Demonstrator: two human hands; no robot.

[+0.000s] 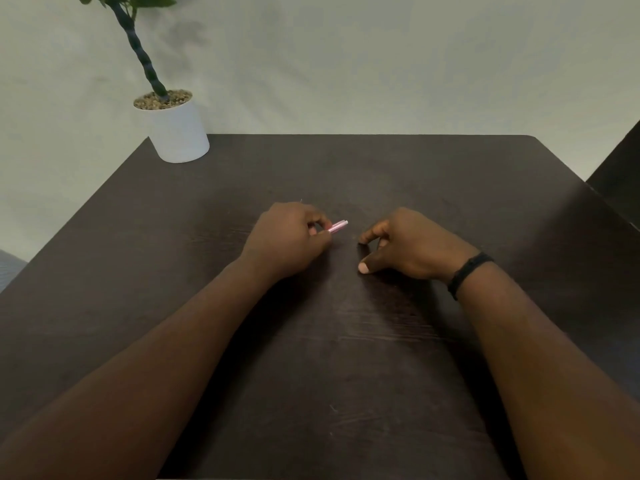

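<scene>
Left hand [289,237] pinches pink stick [337,226], long axis pointing right-away; right hand [408,247] loosely curled, empty.

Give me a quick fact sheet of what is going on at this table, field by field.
setting: dark wooden table against a pale wall
left hand: pinches a small pink stick, whose pale end points toward the other hand
right hand: rests on the table, fingers loosely curled, nothing visible in them
between hands: a gap, they do not touch
right wrist: black band
far left corner: plant in a white pot
</scene>
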